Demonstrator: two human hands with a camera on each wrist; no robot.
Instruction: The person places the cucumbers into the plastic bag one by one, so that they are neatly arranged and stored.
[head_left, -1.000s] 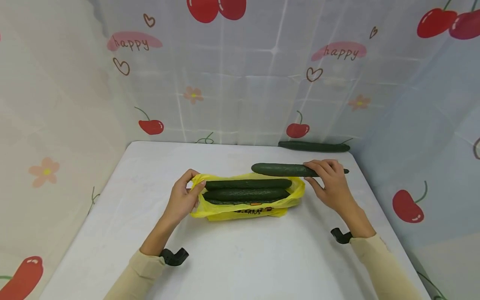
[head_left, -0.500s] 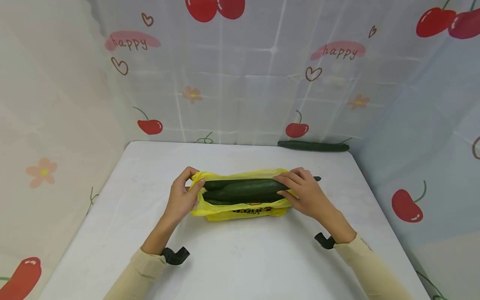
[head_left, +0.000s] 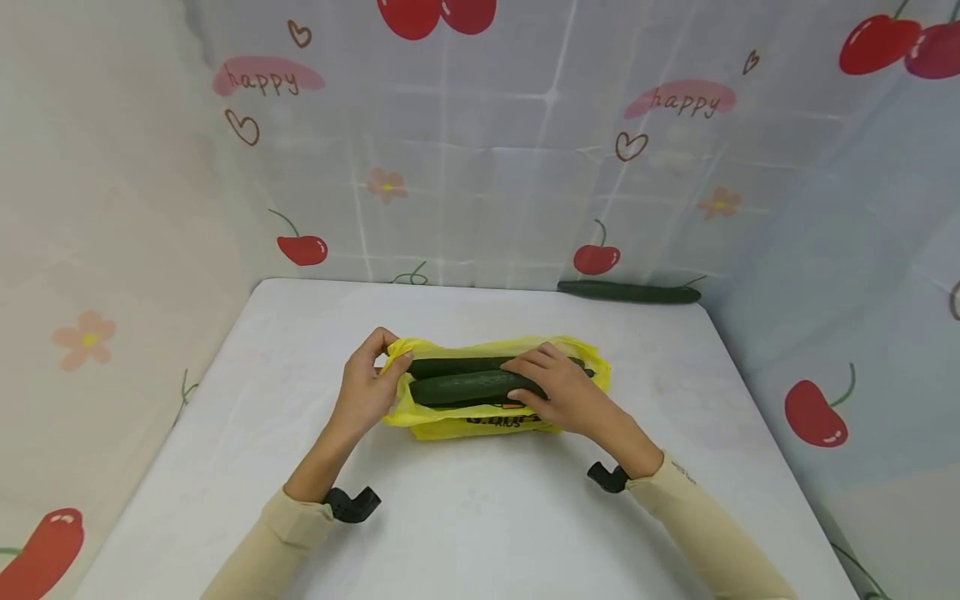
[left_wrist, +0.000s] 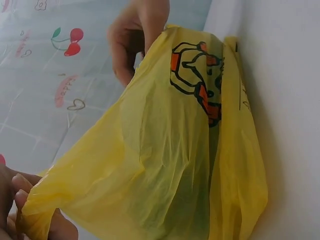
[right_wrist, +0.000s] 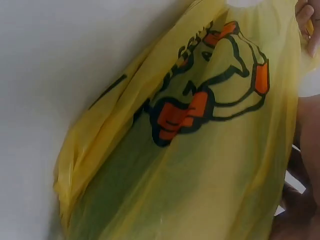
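A yellow plastic bag (head_left: pixel 442 427) lies mid-table with its mouth spread open. My left hand (head_left: pixel 362 396) pinches the bag's left rim between thumb and fingers; the left wrist view shows the plastic (left_wrist: pixel 150 150) pulled taut toward that hand. Over the bag's right half, my right hand (head_left: pixel 570 393) grips a dark green cucumber (head_left: pixel 465 387) lying lengthwise in the mouth. Behind it in the bag is another cucumber (head_left: pixel 450 365). In the right wrist view the printed bag side (right_wrist: pixel 210 165) fills most of the picture, with green showing through.
One more cucumber (head_left: pixel 630 292) lies along the far right edge of the white table (head_left: pixel 480 517). Curtains with cherries and hearts (head_left: pixel 480 208) hang close around the back and both sides.
My right hand has brought the cucumber left and down, from above the bag's right end into its mouth. My left hand keeps its pinch on the rim.
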